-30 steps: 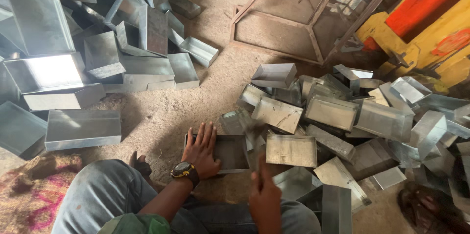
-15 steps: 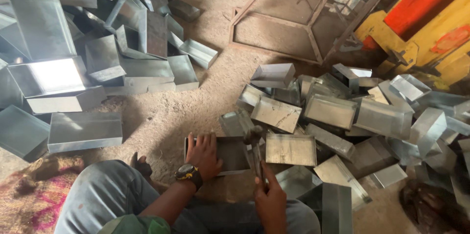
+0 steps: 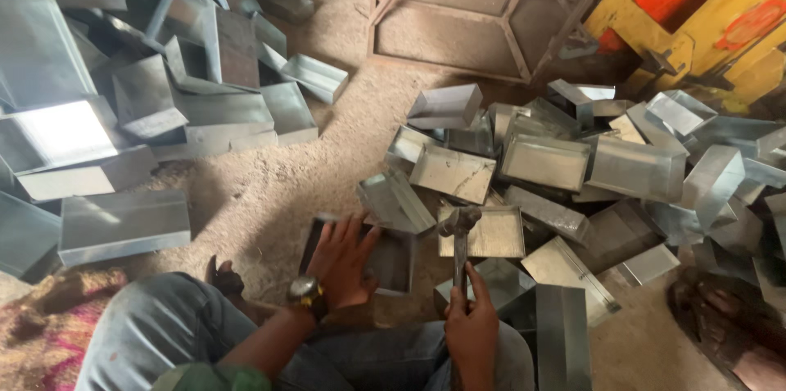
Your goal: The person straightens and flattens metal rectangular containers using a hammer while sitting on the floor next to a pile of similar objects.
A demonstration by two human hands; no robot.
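My left hand (image 3: pixel 342 260), with a wristwatch, lies flat with fingers spread on the left side of a dark open sheet-metal tray (image 3: pixel 391 258) on the ground in front of me. My right hand (image 3: pixel 472 327) is closed around the handle of a hammer (image 3: pixel 459 231). The hammer stands upright, its head raised just above the tray's right edge. Neither hand touches the other trays.
A heap of small sheet-metal trays (image 3: pixel 573 170) spreads to the right. Larger metal boxes (image 3: pixel 123 223) are stacked at left. A metal frame (image 3: pixel 483 31) lies beyond, beside a yellow and red machine (image 3: pixel 720 14). Another person's foot (image 3: pixel 729 317) sits at right.
My right hand has brought the hammer up, so its head now stands above the tray's right edge. My left hand stays pressed on the tray, shifted slightly right.
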